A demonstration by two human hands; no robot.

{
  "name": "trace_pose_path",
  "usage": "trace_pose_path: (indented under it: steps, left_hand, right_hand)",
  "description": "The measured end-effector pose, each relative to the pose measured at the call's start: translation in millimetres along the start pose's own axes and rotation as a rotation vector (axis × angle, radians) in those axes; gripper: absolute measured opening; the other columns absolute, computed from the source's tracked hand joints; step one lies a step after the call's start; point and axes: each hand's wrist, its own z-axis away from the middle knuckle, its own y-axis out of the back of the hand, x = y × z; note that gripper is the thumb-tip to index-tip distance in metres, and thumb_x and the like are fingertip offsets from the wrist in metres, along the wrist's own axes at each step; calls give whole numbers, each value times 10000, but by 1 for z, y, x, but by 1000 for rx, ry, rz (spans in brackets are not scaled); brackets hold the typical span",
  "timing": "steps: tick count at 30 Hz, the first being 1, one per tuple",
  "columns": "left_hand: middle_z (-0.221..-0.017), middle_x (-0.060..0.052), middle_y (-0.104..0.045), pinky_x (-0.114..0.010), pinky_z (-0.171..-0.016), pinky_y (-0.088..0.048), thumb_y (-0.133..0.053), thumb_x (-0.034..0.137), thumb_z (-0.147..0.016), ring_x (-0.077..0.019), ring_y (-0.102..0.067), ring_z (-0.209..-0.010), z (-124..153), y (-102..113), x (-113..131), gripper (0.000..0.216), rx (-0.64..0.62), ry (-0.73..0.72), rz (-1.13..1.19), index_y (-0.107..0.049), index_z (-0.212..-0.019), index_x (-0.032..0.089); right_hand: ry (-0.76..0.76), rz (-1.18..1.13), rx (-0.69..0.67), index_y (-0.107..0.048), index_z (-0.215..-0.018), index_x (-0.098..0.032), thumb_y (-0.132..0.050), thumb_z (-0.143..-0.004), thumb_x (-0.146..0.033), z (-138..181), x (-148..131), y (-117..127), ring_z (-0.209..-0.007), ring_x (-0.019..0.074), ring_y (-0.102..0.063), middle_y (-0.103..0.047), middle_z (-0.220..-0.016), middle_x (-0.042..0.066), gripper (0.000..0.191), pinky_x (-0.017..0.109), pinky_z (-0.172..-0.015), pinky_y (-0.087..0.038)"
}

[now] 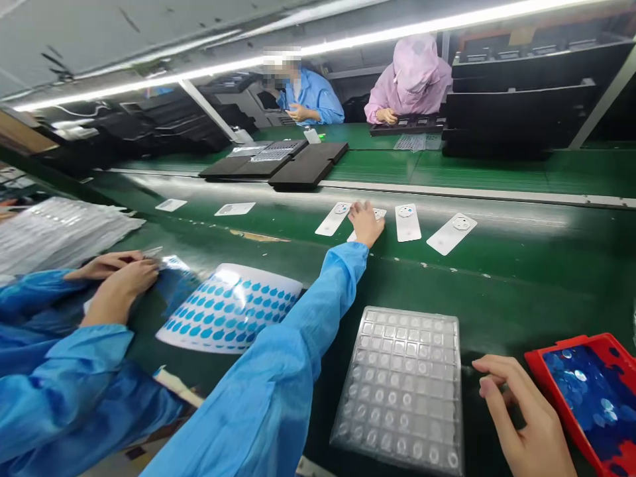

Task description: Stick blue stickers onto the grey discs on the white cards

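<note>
My left hand (pixel 366 223) lies palm down on a white card strip (pixel 378 213) on the green belt, covering most of it. Beside it are more white strips with round labels, such as one (pixel 407 222) to the right. My right hand (pixel 521 412) is at the lower right, fingers loosely curled, between a clear blister tray (pixel 397 391) and a red tray (pixel 586 397) of blue and shiny discs. It holds nothing visible. A white sheet of blue teardrop shapes (pixel 228 311) lies to the left of my left sleeve.
At the left, a co-worker's hands (pixel 119 278) in blue sleeves hold clear film. A metal rail (pixel 477 193) divides the green belt (pixel 497 285). Black trays (pixel 278 165) sit beyond it, and two more people work farther back. A stack of white film (pixel 59 232) lies at the far left.
</note>
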Motion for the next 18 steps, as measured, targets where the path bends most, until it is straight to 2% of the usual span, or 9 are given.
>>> trace_pose_path:
  steps: [3, 6, 9, 11, 13, 14, 16, 17, 18]
  left_hand:
    - [-1695, -218, -457, -565, -1282, -337, -793, 411, -963, -408, -378, -1591, 4, -30, 7, 636, -159, -257, -138, -584, -1502, 146]
    - [-1582, -172, -594, -546, -1211, -461, -776, 415, -991, -354, -552, -1468, 6, -42, 14, 506, -274, -444, -238, -656, -1414, 165]
    - [-1386, -124, -708, -548, -1075, -588, -735, 356, -1038, -298, -704, -1253, 7, -34, 24, 358, -266, -529, -336, -693, -1335, 160]
    - [-1217, -147, -772, -499, -979, -642, -674, 238, -1066, -286, -769, -1111, 17, -18, 36, 256, -234, -582, -376, -709, -1280, 103]
    - [-1125, -213, -799, -482, -945, -656, -534, 95, -1083, -317, -799, -1080, 43, 4, 51, 276, -182, -646, -384, -685, -1302, 21]
    - [-1163, -246, -797, -487, -964, -653, -461, 48, -1082, -335, -795, -1133, 65, 16, 59, 343, -147, -688, -375, -644, -1366, -4]
    - [-1447, -232, -713, -484, -1121, -593, -388, 49, -1102, -319, -674, -1400, 121, 40, 73, 434, -83, -808, -332, -568, -1497, 67]
    - [-1555, -181, -655, -476, -1213, -531, -410, 94, -1122, -297, -589, -1500, 154, 51, 78, 427, -53, -924, -298, -555, -1523, 114]
    - [-1575, -174, -642, -510, -1253, -493, -455, 144, -1128, -322, -569, -1516, 187, 61, 80, 407, 36, -1130, -267, -560, -1519, 100]
  right_hand:
    - [53, -3, 30, -778, -1174, -285, -617, -1068, -369, 0, -2, 3, -735, 148, -763, -786, -1140, 56, 210, 196, -588, -631]
    - [94, -4, 30, -765, -1182, -282, -613, -1072, -323, -1, -3, 3, -802, 157, -790, -788, -1134, 50, 192, 191, -634, -640]
    - [114, -24, 26, -764, -1171, -277, -611, -1073, -305, -1, -2, 3, -857, 168, -799, -787, -1115, 52, 184, 189, -638, -637]
    - [97, -64, 31, -771, -1147, -273, -620, -1070, -308, -1, -1, 3, -810, 161, -784, -786, -1091, 54, 174, 199, -626, -635]
    - [26, -160, 42, -769, -1164, -272, -631, -1068, -331, -1, -4, 1, -783, 161, -776, -790, -1084, 60, 178, 209, -606, -630]
    - [-23, -245, 42, -759, -1214, -275, -623, -1074, -362, -1, -7, 0, -813, 174, -784, -795, -1110, 72, 213, 220, -607, -634]
    - [-118, -480, 10, -702, -1365, -274, -559, -1094, -482, -1, -16, -5, -959, 230, -799, -786, -1225, 115, 371, 277, -659, -662]
    - [-157, -599, -8, -670, -1423, -264, -517, -1096, -550, -1, -21, -9, -1031, 259, -790, -771, -1280, 137, 460, 315, -698, -673]
    - [-194, -691, -5, -657, -1443, -251, -493, -1090, -602, -1, -26, -13, -1073, 279, -777, -759, -1309, 151, 523, 347, -736, -676]
